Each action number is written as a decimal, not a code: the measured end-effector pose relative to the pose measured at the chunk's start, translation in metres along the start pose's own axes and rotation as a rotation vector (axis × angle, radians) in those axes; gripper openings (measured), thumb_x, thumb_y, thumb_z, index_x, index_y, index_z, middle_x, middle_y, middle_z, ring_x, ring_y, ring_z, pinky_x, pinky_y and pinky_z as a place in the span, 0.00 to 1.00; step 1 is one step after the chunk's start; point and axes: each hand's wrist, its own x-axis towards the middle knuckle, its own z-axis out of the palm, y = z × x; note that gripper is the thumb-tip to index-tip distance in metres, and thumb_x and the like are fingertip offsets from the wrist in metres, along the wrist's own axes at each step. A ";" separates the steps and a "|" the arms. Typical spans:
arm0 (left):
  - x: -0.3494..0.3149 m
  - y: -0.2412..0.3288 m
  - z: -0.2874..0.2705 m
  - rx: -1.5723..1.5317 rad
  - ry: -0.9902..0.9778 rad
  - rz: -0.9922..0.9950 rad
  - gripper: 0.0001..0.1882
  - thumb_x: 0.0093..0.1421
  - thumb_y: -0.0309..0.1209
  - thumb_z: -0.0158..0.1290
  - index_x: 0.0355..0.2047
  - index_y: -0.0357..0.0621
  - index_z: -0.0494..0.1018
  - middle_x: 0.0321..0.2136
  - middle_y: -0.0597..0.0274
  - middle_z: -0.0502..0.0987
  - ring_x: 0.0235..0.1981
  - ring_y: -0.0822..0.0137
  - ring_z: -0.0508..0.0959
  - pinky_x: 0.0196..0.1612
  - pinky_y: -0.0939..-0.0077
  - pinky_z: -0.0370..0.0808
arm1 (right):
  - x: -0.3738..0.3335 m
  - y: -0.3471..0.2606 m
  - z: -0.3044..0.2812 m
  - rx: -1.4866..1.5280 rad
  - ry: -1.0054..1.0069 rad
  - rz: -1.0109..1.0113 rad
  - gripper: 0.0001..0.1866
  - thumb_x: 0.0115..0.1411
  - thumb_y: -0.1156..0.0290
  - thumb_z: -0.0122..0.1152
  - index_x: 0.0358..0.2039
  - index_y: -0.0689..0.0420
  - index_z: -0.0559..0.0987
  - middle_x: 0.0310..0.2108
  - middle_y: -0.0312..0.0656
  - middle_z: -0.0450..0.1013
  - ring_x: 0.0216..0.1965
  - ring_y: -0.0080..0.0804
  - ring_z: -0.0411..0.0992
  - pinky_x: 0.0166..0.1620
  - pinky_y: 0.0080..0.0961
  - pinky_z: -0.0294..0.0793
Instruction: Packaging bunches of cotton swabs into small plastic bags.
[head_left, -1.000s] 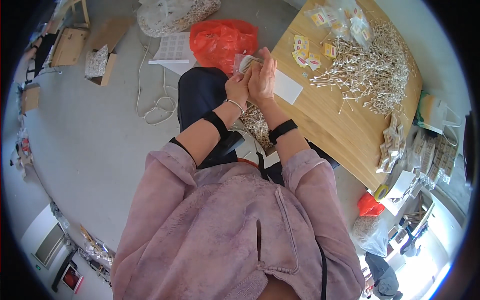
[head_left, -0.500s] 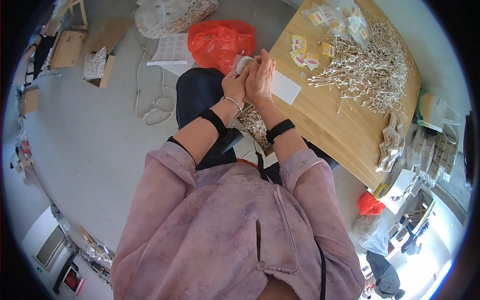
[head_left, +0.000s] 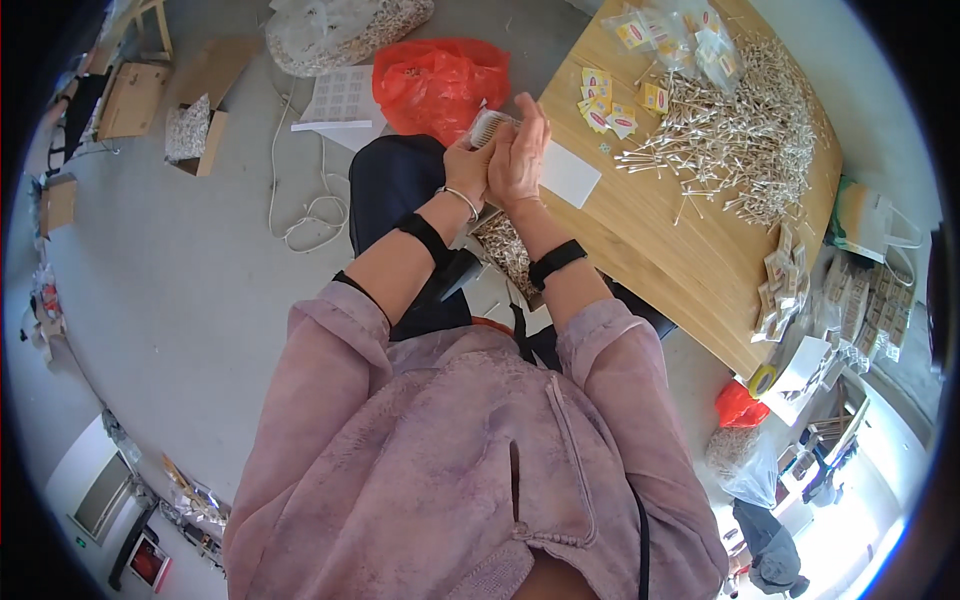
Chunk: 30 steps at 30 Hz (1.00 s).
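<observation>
A small clear plastic pack of white-tipped cotton swabs (head_left: pixel 487 128) sits between my hands above the table's near left corner. My left hand (head_left: pixel 466 168) is closed round its lower left side. My right hand (head_left: pixel 517 165) lies against the pack's right side and my left fingers, its own fingers straight and pointing away from me. The fingers hide the pack's lower part. Below my wrists, a box of loose cotton swabs (head_left: pixel 505 245) shows between my forearms. A white card (head_left: pixel 570 177) lies on the table right beside my right hand.
The wooden table (head_left: pixel 640 240) bears a big heap of cotton swabs (head_left: pixel 750 130), yellow-and-white cards (head_left: pixel 597 98) and clear bags (head_left: pixel 690 40). A red plastic bag (head_left: pixel 440 85) and printed sheets (head_left: pixel 343 97) lie beyond my knee. A white cord (head_left: pixel 320 215) loops on the floor.
The pack has tilted, so more of its row of swabs shows. My right fingers have shifted slightly up and over it. Both hands stay in nearly the same place.
</observation>
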 end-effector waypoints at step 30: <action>-0.002 0.018 -0.011 0.004 -0.029 -0.078 0.15 0.53 0.29 0.61 0.39 0.33 0.74 0.30 0.61 0.78 0.32 0.74 0.76 0.33 0.81 0.73 | 0.000 -0.001 0.000 -0.031 -0.083 0.114 0.21 0.61 0.72 0.42 0.55 0.66 0.60 0.39 0.48 0.71 0.48 0.47 0.62 0.57 0.40 0.54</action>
